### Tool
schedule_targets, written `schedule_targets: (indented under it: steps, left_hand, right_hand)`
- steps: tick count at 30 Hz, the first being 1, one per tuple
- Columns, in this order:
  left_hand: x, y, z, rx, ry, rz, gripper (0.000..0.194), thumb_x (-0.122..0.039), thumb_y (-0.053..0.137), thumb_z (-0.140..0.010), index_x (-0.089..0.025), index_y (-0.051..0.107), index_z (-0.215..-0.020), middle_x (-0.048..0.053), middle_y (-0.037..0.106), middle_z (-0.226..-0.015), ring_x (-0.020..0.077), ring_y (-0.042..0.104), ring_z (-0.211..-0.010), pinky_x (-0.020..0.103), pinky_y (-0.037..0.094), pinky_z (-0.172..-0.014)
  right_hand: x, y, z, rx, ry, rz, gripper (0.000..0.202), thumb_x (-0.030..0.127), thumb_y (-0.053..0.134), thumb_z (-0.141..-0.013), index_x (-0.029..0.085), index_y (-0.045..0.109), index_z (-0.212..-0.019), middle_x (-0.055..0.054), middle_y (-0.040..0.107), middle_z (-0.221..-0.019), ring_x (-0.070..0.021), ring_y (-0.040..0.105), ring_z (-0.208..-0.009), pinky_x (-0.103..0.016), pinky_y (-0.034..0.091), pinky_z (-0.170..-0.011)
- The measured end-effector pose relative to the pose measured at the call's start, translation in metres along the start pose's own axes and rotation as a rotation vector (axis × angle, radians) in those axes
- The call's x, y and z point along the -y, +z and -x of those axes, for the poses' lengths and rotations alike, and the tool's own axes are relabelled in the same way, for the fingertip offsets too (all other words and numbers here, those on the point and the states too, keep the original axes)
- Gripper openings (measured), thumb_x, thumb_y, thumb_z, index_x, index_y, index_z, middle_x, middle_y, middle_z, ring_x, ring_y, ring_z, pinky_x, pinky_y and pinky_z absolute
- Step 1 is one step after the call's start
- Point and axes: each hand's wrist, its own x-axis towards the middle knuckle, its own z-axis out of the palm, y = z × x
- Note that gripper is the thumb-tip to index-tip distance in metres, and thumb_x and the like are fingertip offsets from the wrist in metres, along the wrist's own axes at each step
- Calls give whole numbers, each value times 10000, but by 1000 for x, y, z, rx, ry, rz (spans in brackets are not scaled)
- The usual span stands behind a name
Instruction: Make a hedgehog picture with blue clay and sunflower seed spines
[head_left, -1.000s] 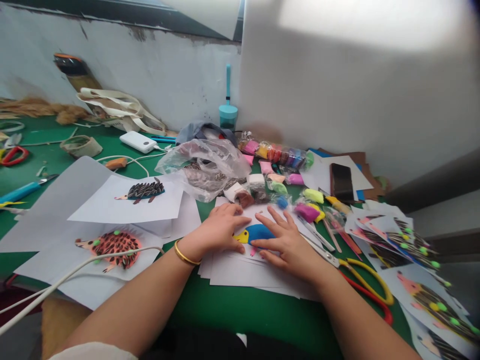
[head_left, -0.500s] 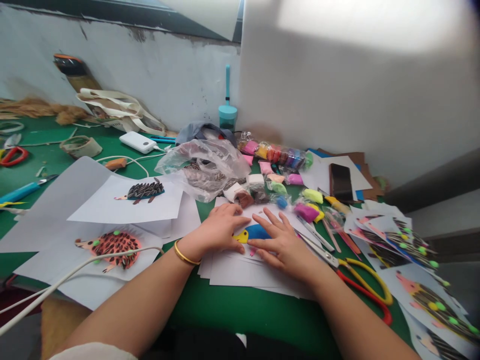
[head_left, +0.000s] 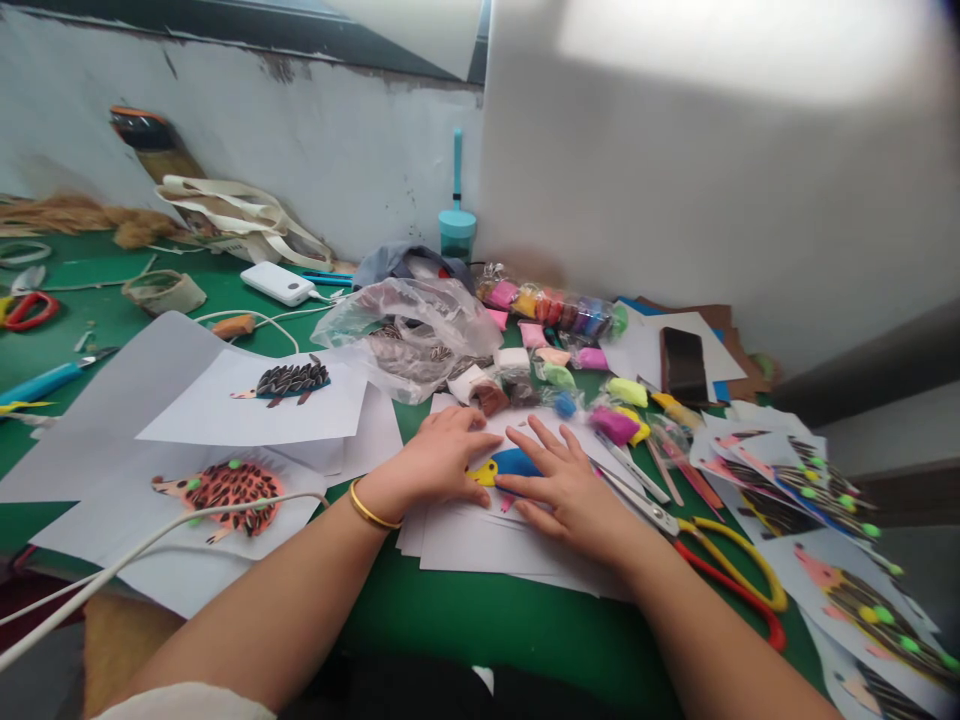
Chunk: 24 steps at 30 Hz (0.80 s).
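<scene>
A flat clay figure with a yellow head (head_left: pixel 484 472) and a blue body (head_left: pixel 514 462) lies on a stack of white paper (head_left: pixel 457 545) before me. A small pink piece shows below the body. My left hand (head_left: pixel 450 455) rests at the yellow head, thumb and forefinger apart on either side of it. Over the blue body lies my right hand (head_left: pixel 566 490), fingers spread, covering most of that body. Neither hand visibly grips anything. Large scissors (head_left: pixel 675 525) with yellow and red handles lie partly beneath my right forearm.
Small bags of coloured clay (head_left: pixel 615 424) and a plastic bag of striped seeds (head_left: pixel 412 350) lie beyond my hands. Hedgehog pictures lie at the left (head_left: pixel 225 495) and right (head_left: pixel 862 600). A white cable (head_left: pixel 150 545) crosses the left side. A phone (head_left: pixel 682 365) lies back right.
</scene>
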Motion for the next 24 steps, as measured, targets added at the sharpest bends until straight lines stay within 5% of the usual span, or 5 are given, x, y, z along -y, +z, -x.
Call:
schedule_targets:
  steps: [24]
  left_hand:
    - [0, 1, 0, -8, -16, 27, 845, -566, 863, -535, -343, 598, -1306, 86, 496, -1350, 338, 441, -1267, 495, 350, -1060]
  right_hand:
    - [2, 10, -11, 29, 159, 49, 440, 372, 503, -947, 326, 545, -1383, -79, 247, -1621, -335, 113, -1507, -681, 108, -1144]
